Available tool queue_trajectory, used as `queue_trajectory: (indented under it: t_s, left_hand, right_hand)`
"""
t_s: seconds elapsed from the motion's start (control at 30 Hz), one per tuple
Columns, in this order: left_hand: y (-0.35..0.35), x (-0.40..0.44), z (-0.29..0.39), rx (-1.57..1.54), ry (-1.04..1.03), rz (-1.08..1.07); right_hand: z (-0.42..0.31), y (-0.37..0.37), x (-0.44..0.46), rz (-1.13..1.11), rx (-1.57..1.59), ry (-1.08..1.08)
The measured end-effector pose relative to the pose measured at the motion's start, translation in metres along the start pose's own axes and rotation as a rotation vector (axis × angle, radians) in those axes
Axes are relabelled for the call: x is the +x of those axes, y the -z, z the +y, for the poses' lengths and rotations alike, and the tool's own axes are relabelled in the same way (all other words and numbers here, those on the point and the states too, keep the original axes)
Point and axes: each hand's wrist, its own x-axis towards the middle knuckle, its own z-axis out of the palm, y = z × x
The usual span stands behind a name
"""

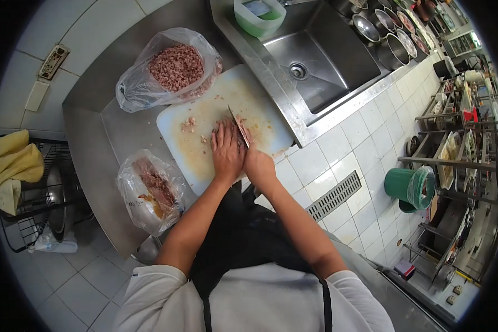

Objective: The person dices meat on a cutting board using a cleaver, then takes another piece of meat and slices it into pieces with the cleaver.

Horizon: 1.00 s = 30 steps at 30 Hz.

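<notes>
My right hand [259, 165] is closed round the handle of a kitchen knife [238, 126], whose blade points away from me. Beside the blade, my left hand [227, 150] presses down on a piece of dark red meat, its fingers bent over it and hiding most of it. A strip of meat [247, 133] shows on the right side of the blade. Both hands are over a white cutting board [205, 110], stained with juice. Small chopped meat bits [188, 125] lie on the board, left of my hands.
A plastic bag of chopped meat [176, 67] stands at the board's far left; another bag with larger meat pieces [156, 180] lies nearer me. A steel sink [332, 52] adjoins the board on the right. A green bin [406, 187] stands on the tiled floor, near shelves.
</notes>
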Motion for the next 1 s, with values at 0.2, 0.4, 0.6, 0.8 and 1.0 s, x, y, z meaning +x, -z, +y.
queue_trajectory:
  t_s: [0.2, 0.4, 0.6, 0.8, 1.0]
  left_hand:
    - [0.001, 0.000, -0.002, 0.006, 0.010, -0.020]
    - [0.003, 0.000, -0.004, 0.012, -0.021, 0.005]
    - [0.010, 0.000, -0.007, -0.026, -0.020, -0.066]
    - [0.018, 0.000, -0.012, -0.099, -0.035, 0.035]
    - [0.006, 0.006, -0.015, -0.056, 0.005, -0.012]
  right_hand:
    - [0.001, 0.009, -0.008, -0.114, 0.008, -0.054]
    - [0.003, -0.004, 0.044, -0.016, 0.005, 0.005]
    - [0.021, 0.037, 0.053, -0.029, -0.011, 0.083]
    - [0.006, 0.072, 0.028, 0.084, 0.171, -0.029]
    - [0.001, 0.073, -0.002, 0.020, 0.010, -0.052]
